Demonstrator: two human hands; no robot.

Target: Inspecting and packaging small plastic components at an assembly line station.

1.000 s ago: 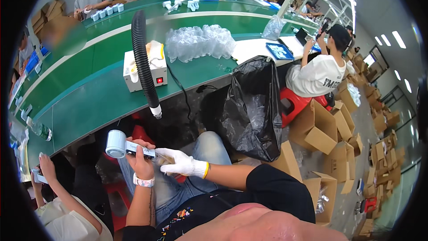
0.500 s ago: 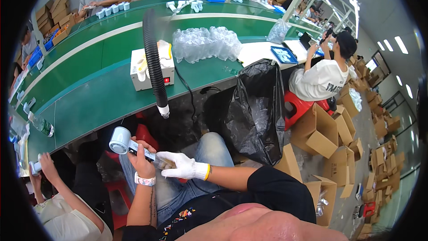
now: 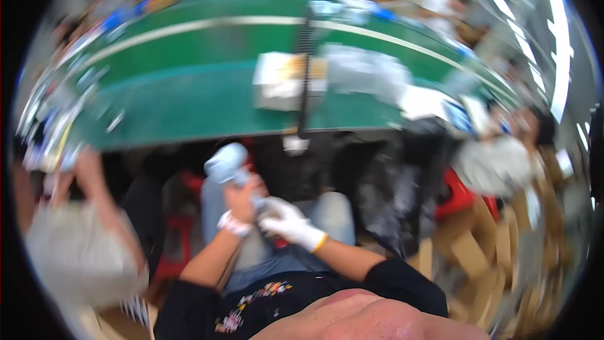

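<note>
A light-blue handheld device (image 3: 226, 161) with a round, drum-like head and a narrow handle is held above my lap. My bare left hand (image 3: 243, 200) is closed around its handle, and the head points up and away from me. Against the lower end of the handle is my right hand (image 3: 292, 223), in a white glove with a yellow cuff, its fingers bent round that end. Motion blur hides the exact finger positions and what lies under the gloved fingers.
Ahead runs a green workbench (image 3: 182, 110). On it stand a white box (image 3: 274, 82) and a heap of clear plastic bags (image 3: 368, 74); a black ribbed hose (image 3: 306, 82) hangs down in front. A black bag (image 3: 434, 151) and cardboard boxes (image 3: 472, 245) are to the right. Co-workers sit on both sides.
The whole view has swung left, so bench, box and hose appear farther right and blurred. Both hands still hold the light-blue device.
</note>
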